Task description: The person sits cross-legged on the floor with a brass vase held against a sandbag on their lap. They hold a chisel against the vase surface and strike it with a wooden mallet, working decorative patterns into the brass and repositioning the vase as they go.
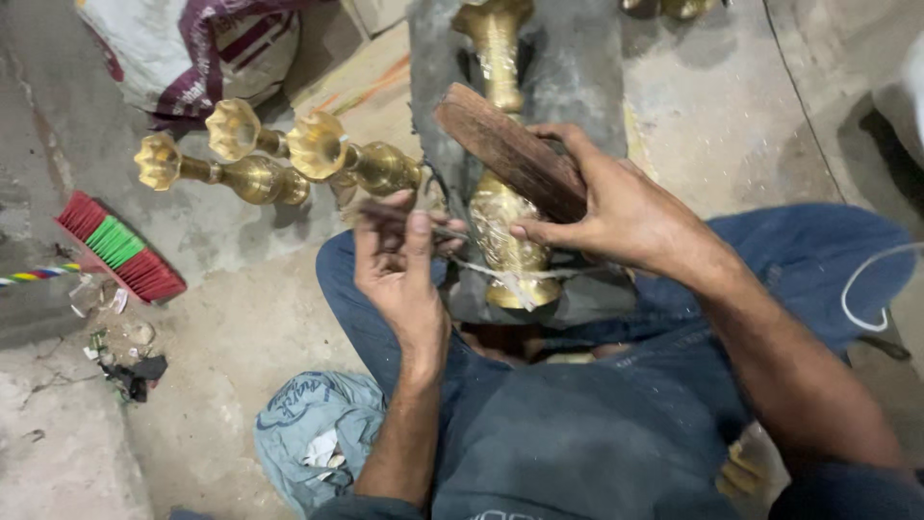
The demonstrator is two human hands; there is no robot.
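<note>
A brass vase-shaped piece (507, 231) lies lengthwise on a dark grey slab (577, 67) in front of my knees, tied down by a thin white cord. My left hand (399, 260) pinches a thin dark metal tool, its tip resting against the vase's engraved belly. My right hand (616, 207) grips a flat brown wooden block (505, 149) angled across the vase, just above the tool's end.
Three more brass pieces with fluted mouths (279, 159) lie on the concrete floor at left. A red and green brush (120, 246) sits further left, a printed sack (192, 48) behind, and a crumpled blue-grey cloth bag (313, 433) by my left leg.
</note>
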